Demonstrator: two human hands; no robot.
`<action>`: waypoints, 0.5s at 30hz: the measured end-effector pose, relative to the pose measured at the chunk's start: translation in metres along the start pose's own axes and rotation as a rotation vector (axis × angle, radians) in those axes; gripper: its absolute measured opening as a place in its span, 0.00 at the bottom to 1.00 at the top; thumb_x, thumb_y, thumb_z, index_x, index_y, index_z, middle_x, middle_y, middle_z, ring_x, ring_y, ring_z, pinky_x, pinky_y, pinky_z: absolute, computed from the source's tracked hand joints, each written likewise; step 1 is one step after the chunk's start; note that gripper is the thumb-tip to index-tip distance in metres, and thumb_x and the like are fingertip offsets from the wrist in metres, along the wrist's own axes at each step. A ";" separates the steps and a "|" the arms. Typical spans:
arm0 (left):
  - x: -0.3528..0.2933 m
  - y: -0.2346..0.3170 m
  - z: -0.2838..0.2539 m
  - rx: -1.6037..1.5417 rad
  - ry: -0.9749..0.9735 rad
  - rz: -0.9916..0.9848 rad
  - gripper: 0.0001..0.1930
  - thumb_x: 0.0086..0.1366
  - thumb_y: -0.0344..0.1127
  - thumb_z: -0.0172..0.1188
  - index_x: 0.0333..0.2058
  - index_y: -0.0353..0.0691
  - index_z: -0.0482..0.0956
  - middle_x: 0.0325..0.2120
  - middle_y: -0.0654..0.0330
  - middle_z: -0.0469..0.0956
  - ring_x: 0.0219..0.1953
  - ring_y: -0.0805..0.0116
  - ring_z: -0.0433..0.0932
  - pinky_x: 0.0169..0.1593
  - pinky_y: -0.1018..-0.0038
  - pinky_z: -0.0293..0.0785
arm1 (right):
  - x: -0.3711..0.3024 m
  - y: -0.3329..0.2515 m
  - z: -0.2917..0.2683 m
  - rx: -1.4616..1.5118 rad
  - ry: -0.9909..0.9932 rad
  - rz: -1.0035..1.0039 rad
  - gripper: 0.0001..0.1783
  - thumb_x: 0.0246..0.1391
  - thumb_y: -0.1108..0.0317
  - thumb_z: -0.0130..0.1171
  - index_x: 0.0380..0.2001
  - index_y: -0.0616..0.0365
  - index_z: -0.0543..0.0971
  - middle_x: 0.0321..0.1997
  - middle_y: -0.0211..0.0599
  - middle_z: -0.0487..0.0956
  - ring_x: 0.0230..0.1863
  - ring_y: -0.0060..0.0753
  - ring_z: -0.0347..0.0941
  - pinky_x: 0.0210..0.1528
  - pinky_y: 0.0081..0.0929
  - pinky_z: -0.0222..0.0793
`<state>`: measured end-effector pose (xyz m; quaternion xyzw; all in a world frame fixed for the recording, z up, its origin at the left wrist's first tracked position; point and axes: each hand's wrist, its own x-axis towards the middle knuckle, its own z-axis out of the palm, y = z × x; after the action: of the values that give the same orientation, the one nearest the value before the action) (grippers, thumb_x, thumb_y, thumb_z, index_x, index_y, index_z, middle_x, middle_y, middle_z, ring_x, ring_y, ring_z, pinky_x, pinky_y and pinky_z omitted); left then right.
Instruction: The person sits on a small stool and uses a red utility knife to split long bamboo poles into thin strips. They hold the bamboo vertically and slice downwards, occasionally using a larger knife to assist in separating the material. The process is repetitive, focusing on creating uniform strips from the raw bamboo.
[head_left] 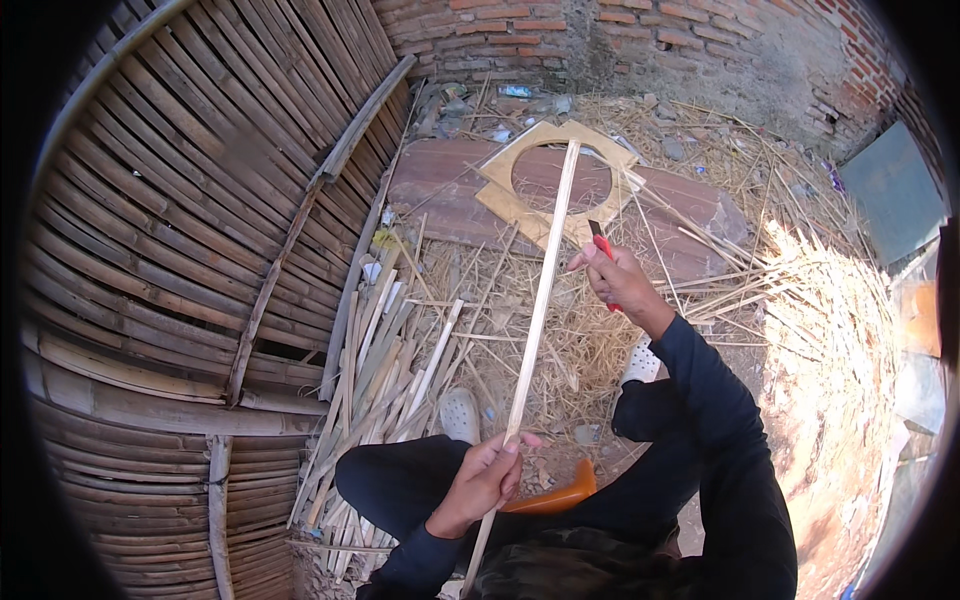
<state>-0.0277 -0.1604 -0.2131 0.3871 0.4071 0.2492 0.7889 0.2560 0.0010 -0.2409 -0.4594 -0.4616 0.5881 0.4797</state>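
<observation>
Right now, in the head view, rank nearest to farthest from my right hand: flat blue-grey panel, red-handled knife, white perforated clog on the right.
1. Red-handled knife, gripped in your right hand.
2. White perforated clog, below that hand.
3. Flat blue-grey panel, toward the far right.

Dirt ground (835, 450) strewn with straw-coloured shavings (578, 345), a reddish-brown board (430, 198) lying flat toward 12 o'clock, pale wooden strips (385, 368) heaped at 8 o'clock, a blue piece of litter (515, 91) beyond the board.

Bamboo wall (190, 215), brickwork (680, 38), sunlit ground (840, 430)
</observation>
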 end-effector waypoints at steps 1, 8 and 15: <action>0.004 0.002 0.002 0.017 -0.023 -0.006 0.17 0.74 0.40 0.38 0.50 0.34 0.69 0.13 0.69 0.60 0.11 0.82 0.57 0.18 0.84 0.57 | -0.002 -0.003 0.010 0.021 0.018 -0.013 0.21 0.59 0.49 0.55 0.29 0.59 0.75 0.13 0.15 0.59 0.12 0.09 0.51 0.14 0.15 0.44; 0.020 0.020 0.012 0.169 0.093 0.104 0.17 0.74 0.40 0.40 0.50 0.35 0.69 0.15 0.68 0.65 0.12 0.83 0.59 0.18 0.85 0.59 | 0.006 -0.023 0.023 0.231 0.012 -0.040 0.14 0.56 0.58 0.62 0.27 0.54 0.71 0.14 0.15 0.60 0.12 0.09 0.51 0.15 0.13 0.46; 0.024 0.044 0.021 -0.021 0.193 0.122 0.13 0.73 0.37 0.40 0.46 0.34 0.68 0.14 0.64 0.66 0.08 0.80 0.57 0.13 0.84 0.55 | 0.019 -0.020 0.037 -0.540 0.089 -0.383 0.31 0.51 0.36 0.57 0.19 0.57 0.76 0.13 0.29 0.68 0.15 0.29 0.66 0.23 0.30 0.63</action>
<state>-0.0004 -0.1268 -0.1800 0.3773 0.4543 0.3372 0.7332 0.2208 0.0180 -0.2171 -0.5000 -0.6573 0.3231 0.4620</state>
